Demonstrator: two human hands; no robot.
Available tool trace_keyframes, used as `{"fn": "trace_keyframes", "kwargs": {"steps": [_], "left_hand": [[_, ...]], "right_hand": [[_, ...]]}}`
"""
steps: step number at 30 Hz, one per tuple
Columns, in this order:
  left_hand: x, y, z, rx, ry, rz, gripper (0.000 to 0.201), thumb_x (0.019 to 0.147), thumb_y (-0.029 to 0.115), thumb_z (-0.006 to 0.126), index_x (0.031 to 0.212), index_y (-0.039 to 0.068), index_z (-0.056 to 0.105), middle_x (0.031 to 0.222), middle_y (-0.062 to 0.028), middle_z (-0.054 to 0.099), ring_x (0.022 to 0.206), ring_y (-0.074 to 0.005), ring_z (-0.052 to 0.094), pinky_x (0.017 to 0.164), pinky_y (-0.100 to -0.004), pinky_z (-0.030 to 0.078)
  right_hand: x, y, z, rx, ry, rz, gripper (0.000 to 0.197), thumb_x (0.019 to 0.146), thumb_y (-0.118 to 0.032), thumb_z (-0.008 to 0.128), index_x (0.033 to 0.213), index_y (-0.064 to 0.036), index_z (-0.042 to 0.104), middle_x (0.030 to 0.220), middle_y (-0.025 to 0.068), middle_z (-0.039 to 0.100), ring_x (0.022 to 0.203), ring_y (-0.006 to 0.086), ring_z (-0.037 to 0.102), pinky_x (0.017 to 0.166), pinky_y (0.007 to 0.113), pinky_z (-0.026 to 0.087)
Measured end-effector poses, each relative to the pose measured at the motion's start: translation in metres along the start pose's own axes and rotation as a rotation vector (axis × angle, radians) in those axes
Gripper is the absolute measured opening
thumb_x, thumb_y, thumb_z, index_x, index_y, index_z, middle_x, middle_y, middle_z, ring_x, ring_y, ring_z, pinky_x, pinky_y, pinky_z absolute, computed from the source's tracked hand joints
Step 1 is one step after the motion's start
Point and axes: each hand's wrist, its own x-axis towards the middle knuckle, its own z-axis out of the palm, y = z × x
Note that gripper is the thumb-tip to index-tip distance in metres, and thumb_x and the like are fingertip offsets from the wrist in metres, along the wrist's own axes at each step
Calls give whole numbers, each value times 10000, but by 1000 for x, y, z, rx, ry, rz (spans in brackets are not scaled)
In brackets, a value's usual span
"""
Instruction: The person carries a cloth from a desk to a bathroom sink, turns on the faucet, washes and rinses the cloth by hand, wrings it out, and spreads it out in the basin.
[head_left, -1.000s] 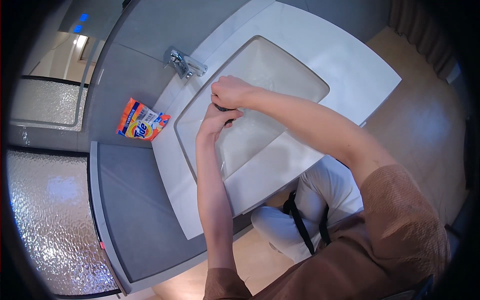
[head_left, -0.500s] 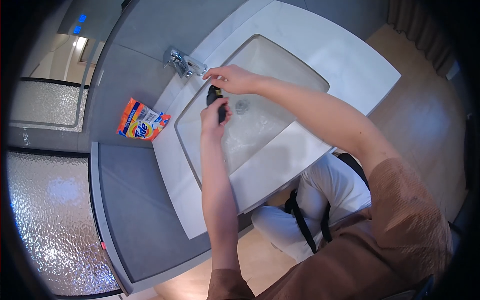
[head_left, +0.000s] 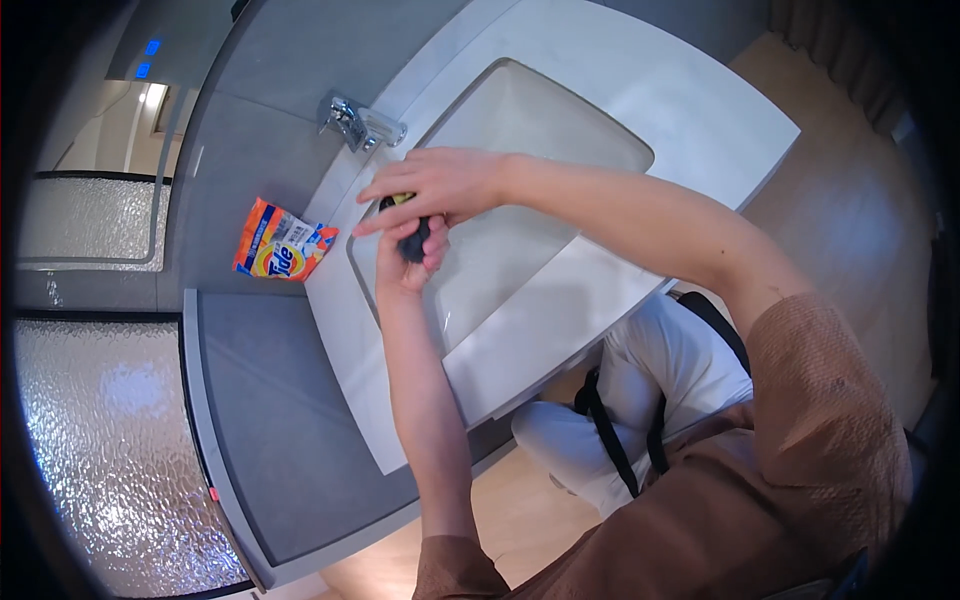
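Note:
My left hand (head_left: 398,262) is closed round a small black object (head_left: 413,244) with a yellowish part at its upper end; its kind I cannot make out. Across the top of it lies my right hand (head_left: 432,186), fingers stretched out and apart, partly hiding the object. Both hands are over the left side of a white rectangular sink (head_left: 540,110). Just beyond them, a chrome faucet (head_left: 362,126) stands at the sink's back edge.
An orange detergent packet (head_left: 284,242) leans near the wall left of the sink. The white countertop (head_left: 690,110) surrounds the basin. A lower grey ledge (head_left: 290,400) and a textured glass panel (head_left: 110,430) are at left.
Both hands have moved left with the black object, away from the drain. My right hand has swung over the object, its fingers now reaching across its top.

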Motion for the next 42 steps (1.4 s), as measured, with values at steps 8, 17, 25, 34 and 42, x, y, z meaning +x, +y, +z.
{"fn": "trace_keyframes", "kwargs": {"steps": [8,17,25,34,42], "left_hand": [[-12,0,-19,493,-319,-163,356,735,260,792,790,-1,556,556,-24,430,432,-98,377,380,-237,243],[-3,-3,2,558,275,-322,288,781,119,775,944,-40,599,646,-5,461,544,-83,420,468,-228,300],[27,-6,18,962,547,-330,163,758,-20,727,847,21,597,720,-17,568,562,-88,487,468,-240,351],[53,-28,10,1686,722,-11,446,681,154,824,1023,-12,591,964,-187,721,992,-325,691,843,-409,532],[60,-39,21,1993,860,116,709,692,363,827,1138,1,412,875,-229,704,881,-420,686,758,-484,541]], "right_hand": [[2,-19,12,14,-112,-172,663,840,-105,620,1433,-344,447,1302,68,519,1155,229,548,665,339,547],[-14,-4,51,-371,-102,-13,213,754,-183,668,953,-109,664,780,40,603,754,199,646,509,311,513],[-20,3,60,-314,-441,265,81,697,-154,686,622,-136,661,726,63,698,695,239,696,564,359,521],[-18,14,43,-323,-634,389,83,692,-197,728,667,-153,662,725,52,703,714,271,694,597,393,512],[-12,17,32,-144,-738,655,178,737,-229,724,888,-144,687,877,106,728,844,329,698,727,449,553]]}}
